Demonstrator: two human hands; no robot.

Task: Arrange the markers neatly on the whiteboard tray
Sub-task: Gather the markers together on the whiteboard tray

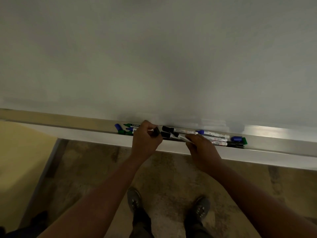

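The left hand (145, 138) pinches a black cap (156, 131); the right hand (202, 148) grips a white marker (184, 137). Green and blue markers (127, 130) crowd the whiteboard tray (257, 152) leftward.

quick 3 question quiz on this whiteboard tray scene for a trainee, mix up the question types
1. True or false: the left hand is closed on a black marker cap.
2. Which cap colour shows at the far left end of the tray? A) red B) blue C) orange
3. Fill in: the right hand grips a white marker by its ____.

Key
1. True.
2. B, the blue cap.
3. Barrel; it lies tilted across the two black-capped markers in mid-tray.
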